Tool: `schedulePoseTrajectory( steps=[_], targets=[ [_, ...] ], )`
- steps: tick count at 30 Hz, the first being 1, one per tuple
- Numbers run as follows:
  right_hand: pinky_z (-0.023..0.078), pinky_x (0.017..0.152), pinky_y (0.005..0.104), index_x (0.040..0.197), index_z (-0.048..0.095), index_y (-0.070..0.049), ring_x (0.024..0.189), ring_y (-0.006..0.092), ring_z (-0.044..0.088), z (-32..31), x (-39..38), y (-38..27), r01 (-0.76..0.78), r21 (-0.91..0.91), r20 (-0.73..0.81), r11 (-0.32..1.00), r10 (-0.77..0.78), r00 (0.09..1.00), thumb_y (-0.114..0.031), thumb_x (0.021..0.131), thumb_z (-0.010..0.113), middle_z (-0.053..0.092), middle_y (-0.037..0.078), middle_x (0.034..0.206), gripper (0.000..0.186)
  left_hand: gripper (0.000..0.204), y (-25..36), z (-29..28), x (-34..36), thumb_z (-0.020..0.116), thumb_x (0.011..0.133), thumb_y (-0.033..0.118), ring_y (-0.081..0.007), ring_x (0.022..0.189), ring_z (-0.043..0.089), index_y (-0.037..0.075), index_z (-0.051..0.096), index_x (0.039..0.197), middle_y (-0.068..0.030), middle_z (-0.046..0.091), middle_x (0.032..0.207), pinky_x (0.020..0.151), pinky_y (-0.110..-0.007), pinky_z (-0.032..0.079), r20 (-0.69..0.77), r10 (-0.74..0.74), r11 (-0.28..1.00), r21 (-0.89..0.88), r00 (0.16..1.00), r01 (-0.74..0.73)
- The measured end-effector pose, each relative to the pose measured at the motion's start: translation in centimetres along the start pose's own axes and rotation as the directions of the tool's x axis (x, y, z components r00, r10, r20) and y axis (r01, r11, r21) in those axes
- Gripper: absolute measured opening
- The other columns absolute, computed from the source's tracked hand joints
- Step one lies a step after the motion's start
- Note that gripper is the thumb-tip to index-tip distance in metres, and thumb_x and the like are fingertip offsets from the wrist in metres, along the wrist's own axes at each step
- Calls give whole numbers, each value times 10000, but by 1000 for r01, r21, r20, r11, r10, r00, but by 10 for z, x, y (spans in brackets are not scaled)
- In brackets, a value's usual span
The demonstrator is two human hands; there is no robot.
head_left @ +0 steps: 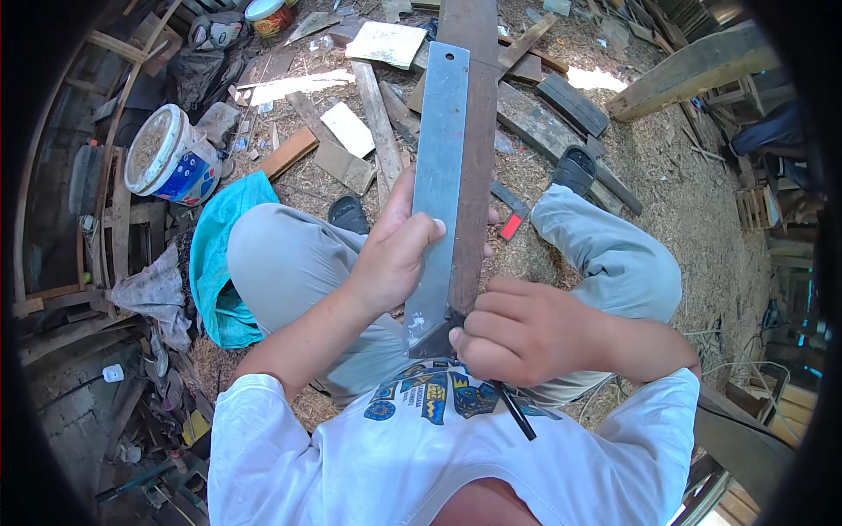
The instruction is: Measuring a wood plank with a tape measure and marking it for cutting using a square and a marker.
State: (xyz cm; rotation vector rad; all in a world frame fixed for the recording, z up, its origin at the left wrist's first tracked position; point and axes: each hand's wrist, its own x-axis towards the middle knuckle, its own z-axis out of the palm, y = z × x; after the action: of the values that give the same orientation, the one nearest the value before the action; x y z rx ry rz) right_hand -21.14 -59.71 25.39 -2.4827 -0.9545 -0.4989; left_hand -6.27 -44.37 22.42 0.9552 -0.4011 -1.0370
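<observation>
Board: the dark board point(479, 131) runs from the top edge of the frame down to the centre, its near end between the knees point(285, 250) and close to the shirt point(395, 456).
Strip: the flat metal strip point(445, 131), holed at its top end, lies lengthwise over the board's left side and overhangs it.
Left hand: the left hand point(396, 254), left of centre, is closed round strip and board, thumb on the metal, fingertips showing past the board's right edge.
Right hand: the right hand point(519, 331), just right of centre, is curled round a black pen point(516, 414), its back end pointing to the lower right; the tip is hidden, so contact with the wood cannot be told.
Step in hand: probably marking the board's near end, with the strip as guide.
Next move calls for: a firm left thumb so the strip cannot slide, and a light, even pen stroke kept against the metal edge.
Watch: the board seems to rest on nothing firm here, so it could tilt under pressure.
</observation>
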Motion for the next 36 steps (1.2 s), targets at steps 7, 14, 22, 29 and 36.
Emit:
schedulePoseTrajectory(
  steps=[7, 14, 22, 29, 36],
  targets=[
    [565, 709, 407, 1043, 679, -20, 791, 289, 678, -4, -1, 5, -133, 425, 46, 896, 126, 991, -73, 863, 771, 659, 97, 891, 209, 803, 2, 5, 0, 454, 841, 118, -344, 1256, 641, 3, 283, 1617, -277, 498, 1534, 961, -496, 625, -61, 30, 999, 34, 998, -28],
    [532, 690, 440, 1005, 629, -52, 739, 346, 682, -11, 2, 15, -451, 669, 233, 591, 409, 882, -151, 1012, 710, 657, 113, 799, 128, 701, 2, 1, 1, 384, 900, 41, -345, 1251, 657, 18, 234, 1585, -242, 547, 1453, 966, -500, 617, -4, 19, 1000, -4, 1000, -19],
    [541, 709, 410, 983, 629, -54, 771, 320, 697, -9, 3, 18, -393, 672, 141, 627, 412, 900, -93, 996, 721, 656, 118, 861, 101, 790, 1, 5, 1, 449, 836, 119, -342, 1275, 634, -4, 317, 1605, -275, 497, 1546, 1028, -491, 596, -50, 57, 996, 67, 997, -54],
    [522, 662, 406, 996, 621, -59, 763, 313, 691, -10, 5, 27, -409, 624, 63, 666, 479, 876, -110, 993, 726, 645, 114, 838, 117, 792, 2, 9, -2, 450, 840, 133, -338, 1294, 627, -12, 311, 1605, -274, 516, 1540, 1121, -486, 527, -72, 33, 997, 68, 997, -28],
    [503, 635, 394, 998, 614, -60, 681, 302, 630, -14, 4, 26, -325, 605, 5, 727, 405, 914, -83, 990, 707, 623, 100, 772, 97, 799, 1, 12, -4, 427, 851, 109, -341, 1343, 601, -8, 278, 1627, -274, 507, 1559, 1193, -467, 459, -25, 11, 999, 41, 1000, -10]
  ],
)
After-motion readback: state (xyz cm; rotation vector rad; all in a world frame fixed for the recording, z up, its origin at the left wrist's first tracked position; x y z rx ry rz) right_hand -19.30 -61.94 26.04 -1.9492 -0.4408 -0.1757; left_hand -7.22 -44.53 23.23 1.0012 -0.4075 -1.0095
